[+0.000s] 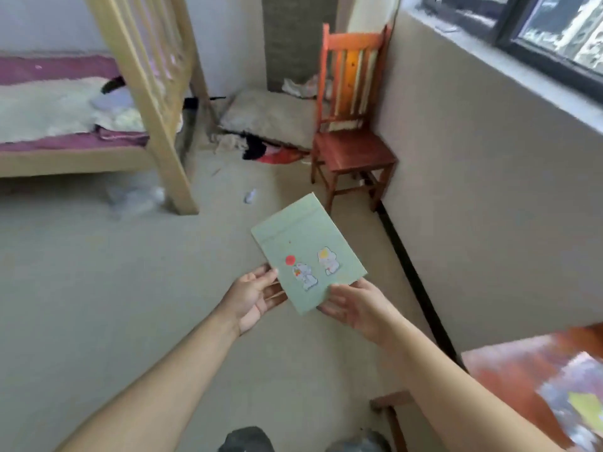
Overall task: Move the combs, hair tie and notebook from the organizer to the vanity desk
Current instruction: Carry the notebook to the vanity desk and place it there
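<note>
— Both forearms are reaching out low in my view; what are the hands doing?

— My left hand (256, 296) and right hand (354, 306) are each pinching a near corner of the green notebook (306, 252).

— Where is it sitting?

— It's hanging in the air above the floor (98, 288), tilted, with the red wooden desk (509, 370) at lower right, well apart.
</note>
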`<move>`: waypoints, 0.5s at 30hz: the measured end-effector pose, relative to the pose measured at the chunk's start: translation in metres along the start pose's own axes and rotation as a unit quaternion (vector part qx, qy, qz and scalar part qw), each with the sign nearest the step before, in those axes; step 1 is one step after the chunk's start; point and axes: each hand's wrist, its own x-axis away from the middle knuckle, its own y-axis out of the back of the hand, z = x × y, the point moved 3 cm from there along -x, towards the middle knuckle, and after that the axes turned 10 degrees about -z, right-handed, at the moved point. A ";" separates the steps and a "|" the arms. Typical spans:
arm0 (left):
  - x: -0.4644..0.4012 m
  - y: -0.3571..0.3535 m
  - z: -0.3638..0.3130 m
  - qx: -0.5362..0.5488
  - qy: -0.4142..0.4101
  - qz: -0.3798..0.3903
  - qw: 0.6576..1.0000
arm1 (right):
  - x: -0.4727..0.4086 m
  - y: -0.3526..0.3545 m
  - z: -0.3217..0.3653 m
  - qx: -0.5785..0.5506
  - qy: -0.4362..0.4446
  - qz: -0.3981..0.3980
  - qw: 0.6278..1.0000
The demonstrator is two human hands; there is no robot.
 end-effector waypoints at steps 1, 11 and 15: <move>0.008 0.035 -0.013 -0.004 -0.014 -0.028 1.000 | -0.009 -0.028 -0.006 0.026 -0.023 0.024 0.999; 0.113 0.328 -0.089 0.053 -0.060 -0.259 0.963 | -0.093 -0.327 -0.049 0.323 -0.063 0.227 0.917; 0.145 0.422 -0.096 0.146 -0.064 -0.327 0.931 | -0.118 -0.438 -0.094 0.400 -0.099 0.300 0.860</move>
